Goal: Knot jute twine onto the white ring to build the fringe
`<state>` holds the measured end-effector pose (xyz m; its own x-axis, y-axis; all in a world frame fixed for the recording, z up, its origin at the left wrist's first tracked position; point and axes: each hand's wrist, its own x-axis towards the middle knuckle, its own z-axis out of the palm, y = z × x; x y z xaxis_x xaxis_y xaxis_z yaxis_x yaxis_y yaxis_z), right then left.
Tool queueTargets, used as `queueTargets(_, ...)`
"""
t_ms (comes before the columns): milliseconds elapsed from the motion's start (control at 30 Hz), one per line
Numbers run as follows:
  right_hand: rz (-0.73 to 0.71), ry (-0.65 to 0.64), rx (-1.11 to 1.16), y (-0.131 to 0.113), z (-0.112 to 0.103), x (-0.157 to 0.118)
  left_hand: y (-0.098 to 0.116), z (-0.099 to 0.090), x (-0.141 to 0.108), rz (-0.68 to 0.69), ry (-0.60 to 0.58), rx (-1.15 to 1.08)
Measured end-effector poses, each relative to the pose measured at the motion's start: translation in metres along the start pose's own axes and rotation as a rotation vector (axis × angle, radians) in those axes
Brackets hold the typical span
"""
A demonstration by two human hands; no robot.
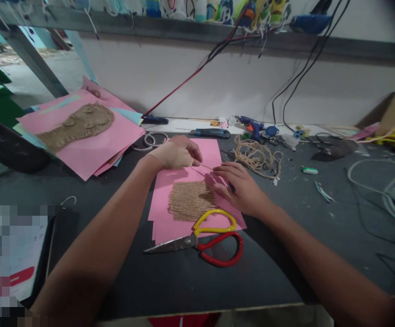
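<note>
A short strand of twine is stretched between my hands above the pink paper. My left hand pinches its left end, fingers bent down. At the other end, the fingertips of my right hand close on the strand, with the thumb lower, near the mat. Side-by-side twine rows form a small brown mat on the paper. Scissors with one yellow and one red handle lie across the paper's front edge, blades to the left. Behind my right hand sits a loose tangle of twine.
Pink and blue sheets are stacked at the left, bearing a long twine-covered piece. A utility knife and a blue glue gun lie along the back. White cable loops at the right. Cords hang from the shelf.
</note>
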<state>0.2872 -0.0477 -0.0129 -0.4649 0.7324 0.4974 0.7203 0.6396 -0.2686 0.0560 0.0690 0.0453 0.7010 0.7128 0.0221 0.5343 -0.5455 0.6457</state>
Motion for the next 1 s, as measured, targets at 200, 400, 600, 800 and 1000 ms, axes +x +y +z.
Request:
queueTargets(200, -0.009, -0.016, 0.012, -0.001, -0.001, -0.001, 0.008, 0.013, 0.007, 0.075, -0.076, 0.093)
queueTargets(400, -0.024, 0.013, 0.017, -0.001, -0.001, -0.001, 0.004, 0.021, 0.008, 0.09, -0.11, 0.075)
queueTargets(600, 0.113, 0.107, 0.037, -0.004, 0.003, -0.002, 0.012, 0.022, 0.007, 0.103, -0.097, -0.051)
queueTargets(800, 0.188, 0.182, 0.113, -0.007, 0.007, -0.003, 0.023, 0.025, 0.004, 0.052, -0.165, -0.094)
queueTargets(1000, 0.249, 0.191, 0.167, -0.011, 0.01, -0.003, 0.024, 0.028, 0.004, 0.042, -0.203, -0.141)
